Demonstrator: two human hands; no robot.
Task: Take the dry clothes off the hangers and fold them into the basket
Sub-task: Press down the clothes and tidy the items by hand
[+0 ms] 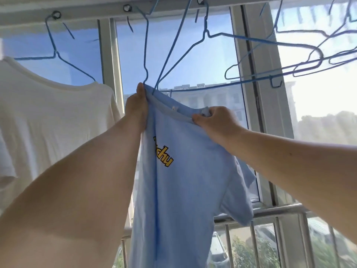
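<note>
**Blue shirt gripped at the collar under the rail**

The light blue T-shirt [185, 180] hangs lengthwise, collar up and hem down out of view, below the overhead rail [92, 11] at the window. Its collar sits at a blue wire hanger [146, 55]. The left hand [138, 109] pinches the collar's left end, fingers closed on the fabric; the right hand [216, 120] grips the collar's right side, fingers curled. A white T-shirt [48, 120] hangs near the rail's left end.

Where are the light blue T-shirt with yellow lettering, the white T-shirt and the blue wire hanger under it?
light blue T-shirt [185, 180], head view, on its chest.
white T-shirt [48, 117], head view, on its front.
blue wire hanger [58, 55], head view, at its neck twist.
</note>
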